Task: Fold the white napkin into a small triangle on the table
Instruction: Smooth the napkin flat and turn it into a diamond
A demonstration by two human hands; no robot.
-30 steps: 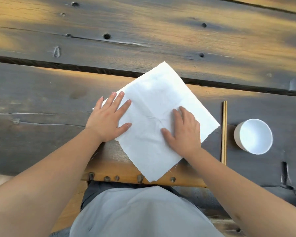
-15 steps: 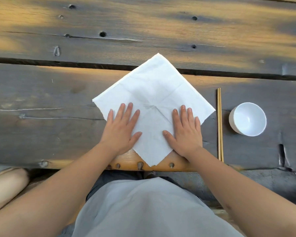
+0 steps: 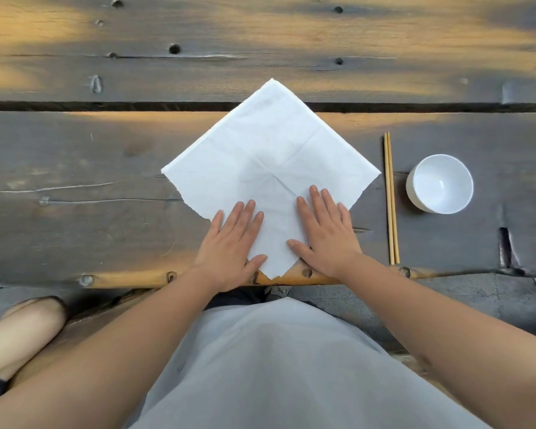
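napkin (image 3: 270, 156) squared up as a diamond
both hands slid back to its near corner, left (image 3: 229, 249), right (image 3: 324, 235), palms flat.

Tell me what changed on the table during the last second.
The white napkin was turned from a tilted lie into a straight diamond. Left hand and right hand slid down it to its near corner, flat, fingers straight. Chopsticks and white bowl stayed beside it.
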